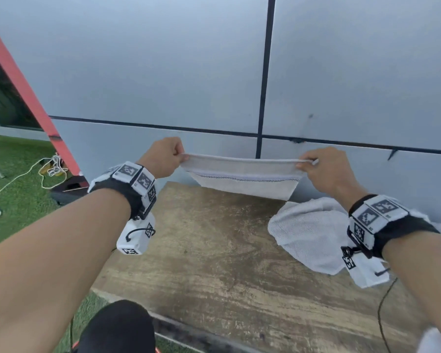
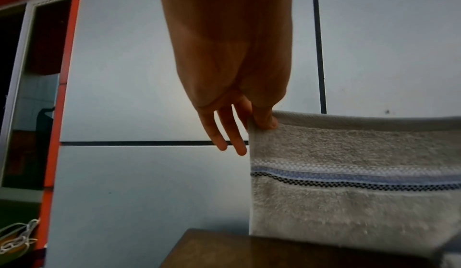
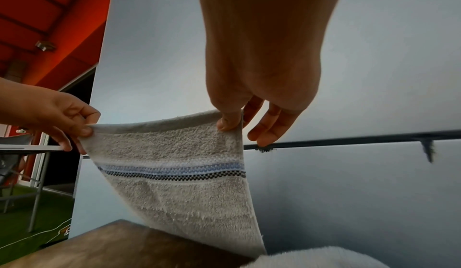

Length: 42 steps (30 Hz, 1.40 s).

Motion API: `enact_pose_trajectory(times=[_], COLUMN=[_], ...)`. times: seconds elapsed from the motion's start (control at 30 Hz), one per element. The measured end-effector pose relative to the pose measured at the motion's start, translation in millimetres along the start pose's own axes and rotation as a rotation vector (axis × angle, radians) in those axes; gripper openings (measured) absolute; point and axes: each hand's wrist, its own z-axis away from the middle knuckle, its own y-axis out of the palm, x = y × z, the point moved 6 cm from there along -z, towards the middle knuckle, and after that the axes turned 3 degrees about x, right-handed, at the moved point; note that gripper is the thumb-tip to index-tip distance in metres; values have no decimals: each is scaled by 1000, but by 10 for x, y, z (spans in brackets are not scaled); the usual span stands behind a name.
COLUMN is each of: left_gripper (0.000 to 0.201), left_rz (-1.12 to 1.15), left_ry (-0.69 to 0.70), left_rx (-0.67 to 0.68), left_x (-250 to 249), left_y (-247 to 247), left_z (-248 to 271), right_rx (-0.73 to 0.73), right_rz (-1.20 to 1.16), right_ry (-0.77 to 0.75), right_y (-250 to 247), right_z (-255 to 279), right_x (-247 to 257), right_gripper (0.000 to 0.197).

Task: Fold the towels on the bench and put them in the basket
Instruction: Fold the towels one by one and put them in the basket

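A small white towel point(image 1: 245, 178) with a blue and black woven stripe hangs stretched in the air above the far edge of the wooden bench point(image 1: 214, 250). My left hand point(image 1: 182, 157) pinches its top left corner; the thumb and forefinger of this hand point(image 2: 262, 122) grip the hem. My right hand point(image 1: 306, 163) pinches the top right corner, also seen from the right wrist point(image 3: 230, 122) with the other fingers hanging loose. The towel point(image 3: 179, 183) hangs with its lower edge at the bench. A second white towel point(image 1: 308, 233) lies crumpled on the bench at the right. No basket is in view.
A grey panelled wall point(image 1: 163, 72) stands right behind the bench. Green artificial turf point(image 1: 15, 200) with a white cable point(image 1: 51, 166) lies to the left, beside a red post point(image 1: 23, 85). My knee in dark cloth point(image 1: 117, 327) is at the bench's near edge.
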Motion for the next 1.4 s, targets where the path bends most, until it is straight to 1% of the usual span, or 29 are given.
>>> enact_pose_trajectory(times=[0.1, 0.2, 0.33, 0.43, 0.5, 0.67, 0.73, 0.83, 0.93, 1.0, 1.07, 1.17, 1.27, 1.4], left_gripper=[17, 18, 20, 21, 21, 26, 26, 27, 27, 24, 22, 22, 24, 22], left_rz=[-59, -88, -7, 106, 177, 272, 289, 314, 401, 447, 489, 522, 563, 592], left_ry=[1, 2, 31, 58, 77, 84, 77, 84, 67, 44, 24, 0, -40, -110], left_rx=[86, 143, 207, 204, 176, 81, 74, 139, 243, 314, 388, 421, 362, 221], left_x=[61, 117, 205, 196, 159, 93, 76, 64, 35, 9, -15, 9, 55, 197], left_y=[83, 127, 129, 66, 17, -79, -81, -32, 52, 119, 201, 294, 345, 432], left_z=[393, 760, 1181, 1494, 1704, 2139, 2290, 2501, 2690, 2800, 2886, 2892, 2784, 2537], right_rx=[77, 117, 197, 219, 217, 183, 184, 202, 285, 357, 411, 431, 432, 357], right_rz=[-34, -92, -205, -211, -256, -263, -260, -296, -257, -232, -247, -273, -317, -338], right_ry=[36, 76, 62, 40, 39, 25, 19, 10, 20, 46, 106, 183, 210, 217], right_y=[63, 19, -52, -85, -122, -261, -323, -413, -440, -446, -434, -390, -302, -176], right_z=[396, 812, 1302, 1583, 1742, 2063, 2182, 2345, 2484, 2561, 2614, 2630, 2551, 2227], right_x=[29, 64, 133, 170, 217, 342, 392, 445, 394, 352, 291, 220, 197, 225], right_gripper=[15, 18, 22, 21, 20, 18, 18, 18, 17, 22, 29, 25, 26, 18])
